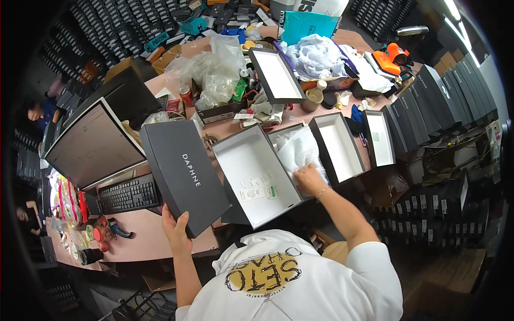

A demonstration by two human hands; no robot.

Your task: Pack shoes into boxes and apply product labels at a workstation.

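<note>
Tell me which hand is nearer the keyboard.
Left. The left hand is just to the lower right of the keyboard; the right hand is farther right, at the white wrapping.

1. Box top (187, 176) — dark grey, rectangular, pale lettering across its face; held tilted, left of the open box; lone lid or closed box, I cannot tell.
2. Open box (243, 155) — dark outside, white inside, slanted, paper labels toward its near end.
3. White wrapping (297, 147): crumpled, gripped near its lower end, at the mouth of the box just right.
</note>
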